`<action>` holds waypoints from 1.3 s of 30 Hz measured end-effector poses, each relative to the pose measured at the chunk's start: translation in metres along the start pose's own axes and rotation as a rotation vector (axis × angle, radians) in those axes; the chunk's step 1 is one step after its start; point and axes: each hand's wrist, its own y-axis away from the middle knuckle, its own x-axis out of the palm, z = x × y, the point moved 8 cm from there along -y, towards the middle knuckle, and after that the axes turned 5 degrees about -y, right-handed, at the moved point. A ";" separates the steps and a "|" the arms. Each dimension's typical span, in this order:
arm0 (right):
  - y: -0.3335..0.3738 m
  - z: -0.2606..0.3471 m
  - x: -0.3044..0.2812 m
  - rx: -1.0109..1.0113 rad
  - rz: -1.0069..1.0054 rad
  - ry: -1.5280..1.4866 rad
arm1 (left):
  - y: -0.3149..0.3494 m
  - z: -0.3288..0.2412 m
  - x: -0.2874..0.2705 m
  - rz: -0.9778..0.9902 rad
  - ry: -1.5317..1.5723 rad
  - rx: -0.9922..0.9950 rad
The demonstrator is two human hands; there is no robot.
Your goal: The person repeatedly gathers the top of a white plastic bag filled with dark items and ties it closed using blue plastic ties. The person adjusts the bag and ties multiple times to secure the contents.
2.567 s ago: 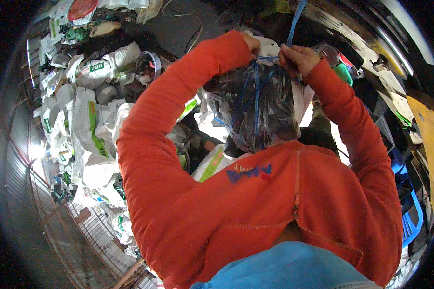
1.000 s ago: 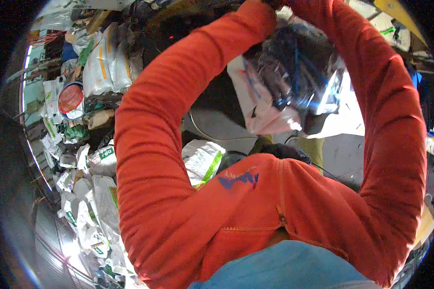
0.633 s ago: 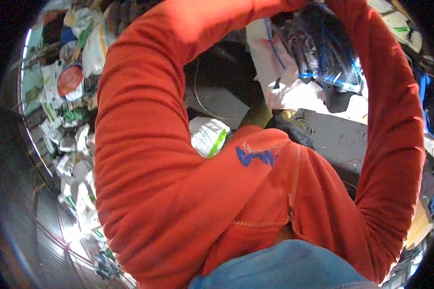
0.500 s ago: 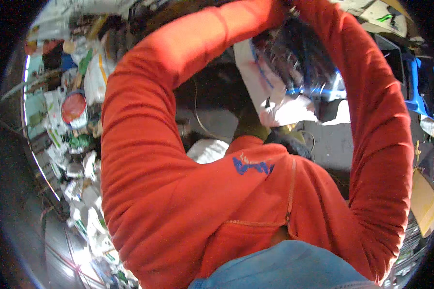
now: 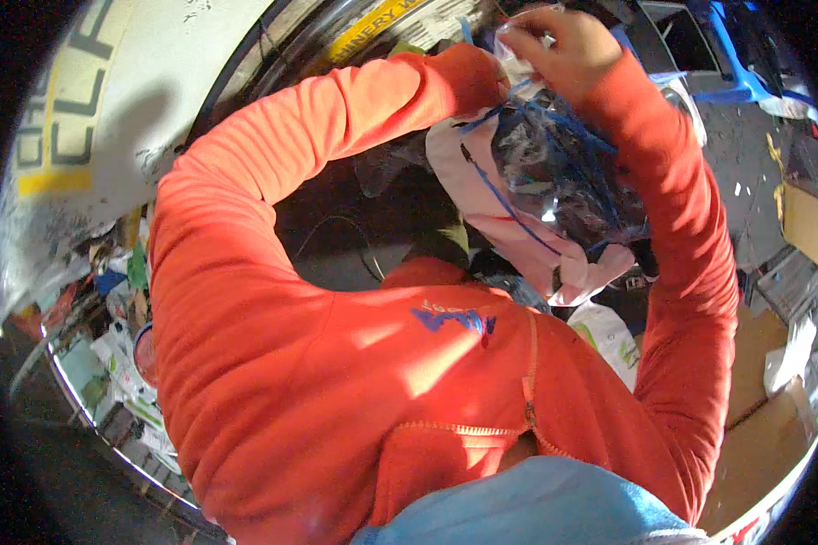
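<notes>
A clear plastic bag [image 5: 568, 154] with blue strips across it bulges over dark contents. White sheeting [image 5: 491, 200], perhaps a sack, lies along its left side. At the bag's upper end my left hand [image 5: 482, 74] is closed against the gathered plastic, its fingers partly hidden. To the right of it, my right hand [image 5: 574, 47] pinches a piece of clear film between thumb and fingers. Narrow blue strips hang between the two hands. Both arms, in red sleeves, curve forward around the bag.
A pale wall with painted lettering [image 5: 82, 127] rises at far left, by a dark curved rim. Mixed litter [image 5: 109, 363] lies along the left behind a metal edge. On the right are a blue frame [image 5: 741, 54], cardboard [image 5: 773, 363] and a grey floor [image 5: 736, 154].
The view has swung, bringing the painted wall in at left. My hands, out of sight at the top before, now show at the bag's upper end. The bag appears more upright.
</notes>
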 end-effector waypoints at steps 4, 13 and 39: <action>0.030 -0.018 0.028 0.030 0.015 0.173 | -0.015 -0.005 0.013 0.137 -0.161 0.124; 0.052 -0.042 0.047 0.307 -0.077 0.119 | -0.053 0.045 0.107 0.439 0.879 -0.083; 0.041 -0.053 0.061 0.461 0.032 0.264 | -0.059 0.011 0.075 0.414 0.064 0.426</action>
